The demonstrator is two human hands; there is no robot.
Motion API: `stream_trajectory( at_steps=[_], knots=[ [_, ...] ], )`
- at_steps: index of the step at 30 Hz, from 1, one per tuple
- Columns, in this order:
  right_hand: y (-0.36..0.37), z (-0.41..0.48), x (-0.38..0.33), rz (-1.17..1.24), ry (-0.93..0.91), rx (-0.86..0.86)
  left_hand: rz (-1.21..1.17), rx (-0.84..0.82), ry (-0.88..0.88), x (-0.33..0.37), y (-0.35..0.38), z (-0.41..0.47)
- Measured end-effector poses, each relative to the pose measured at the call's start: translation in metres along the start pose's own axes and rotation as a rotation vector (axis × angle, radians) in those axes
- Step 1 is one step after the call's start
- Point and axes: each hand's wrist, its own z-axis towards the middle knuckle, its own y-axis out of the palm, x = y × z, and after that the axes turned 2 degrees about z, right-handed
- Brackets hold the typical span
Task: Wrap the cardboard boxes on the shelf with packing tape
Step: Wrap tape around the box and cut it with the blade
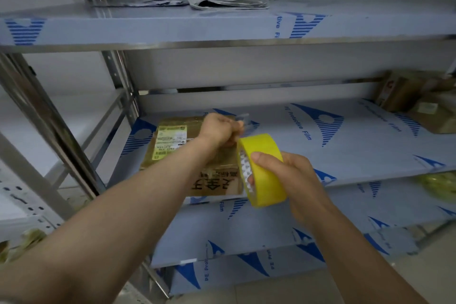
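Observation:
A flat cardboard box (pixel 172 153) with a yellow shipping label lies on the left of the middle shelf (pixel 345 145), partly covered by my left forearm. My right hand (pixel 291 175) grips a yellow roll of packing tape (pixel 265 170) above the box's right end, thumb on the outer face and fingers in the core. My left hand (pixel 219 131) pinches the clear free end of the tape (pixel 244 119) just above the roll.
More cardboard boxes (pixel 419 101) stand at the right end of the same shelf. Folded papers (pixel 227 1) lie on the upper shelf (pixel 197 29). A steel upright (pixel 121 86) runs down the left. A lower shelf (pixel 271 229) holds a yellowish bundle (pixel 439 185) at right.

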Motion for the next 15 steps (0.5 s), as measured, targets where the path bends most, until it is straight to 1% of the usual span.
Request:
stream_trajectory(
  at_steps=[3,7,11,15],
  knots=[
    [0.007,-0.005,0.001,0.038,0.082,-0.06,0.01,0.035,-0.034,0.003,-0.01,0.018],
    [0.012,-0.008,0.006,-0.011,0.075,-0.132,0.061,0.068,-0.047,0.002,-0.021,0.04],
    [0.021,0.002,0.011,-0.012,0.055,-0.075,0.148,0.055,-0.035,0.006,-0.031,0.064],
    [0.028,0.015,0.01,-0.018,0.01,-0.002,0.402,0.054,-0.003,0.009,-0.035,0.09]
  ],
)
